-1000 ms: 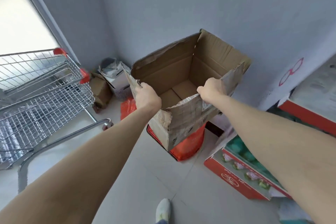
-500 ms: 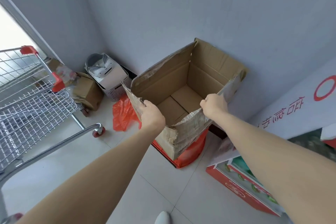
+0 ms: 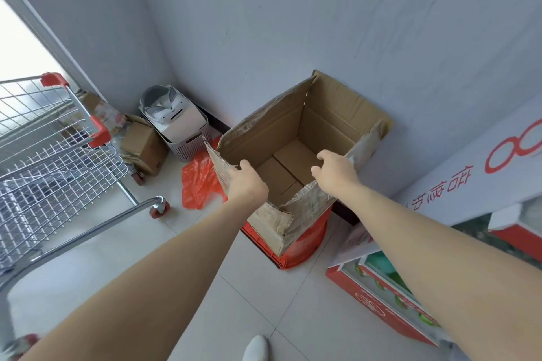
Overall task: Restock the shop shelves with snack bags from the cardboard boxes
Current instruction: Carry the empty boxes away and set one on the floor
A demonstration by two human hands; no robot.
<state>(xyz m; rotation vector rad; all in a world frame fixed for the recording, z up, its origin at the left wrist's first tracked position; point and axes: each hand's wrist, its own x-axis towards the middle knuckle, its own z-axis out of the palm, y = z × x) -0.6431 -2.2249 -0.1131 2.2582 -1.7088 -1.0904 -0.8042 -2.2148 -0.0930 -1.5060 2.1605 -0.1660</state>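
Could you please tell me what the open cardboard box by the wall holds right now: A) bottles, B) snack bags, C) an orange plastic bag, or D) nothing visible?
D: the box shows only its bare cardboard floor, with no goods inside.

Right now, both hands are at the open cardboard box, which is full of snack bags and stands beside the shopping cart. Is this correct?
Not quite: the head view shows the cardboard box empty, with only its bare bottom flaps visible. The rest holds: the left hand and the right hand are at its near rim, and the shopping cart stands beside it.
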